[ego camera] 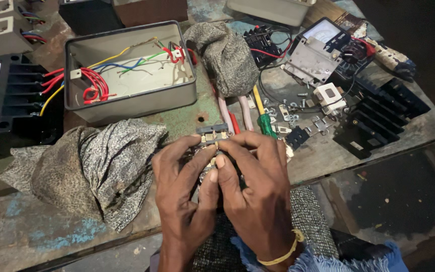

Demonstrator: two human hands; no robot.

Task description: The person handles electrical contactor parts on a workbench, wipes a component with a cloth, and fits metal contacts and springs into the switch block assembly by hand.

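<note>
My left hand (185, 186) and my right hand (255, 181) together grip a small dark electrical part (213, 133) with a grey terminal strip on top, held over the near edge of the worn workbench (36, 226). Both thumbs press at its middle. Most of the part is hidden under my fingers. A yellow band circles my right wrist. A green-handled screwdriver (265, 122) lies just beyond my right fingers.
An open grey metal box (127, 98) with red, yellow, blue and green wires stands behind. Patterned cloths lie at left (91, 166) and centre back (225, 55). Black finned heat sinks (378, 116), a meter (323, 32), a black unit (6, 95) and loose screws surround.
</note>
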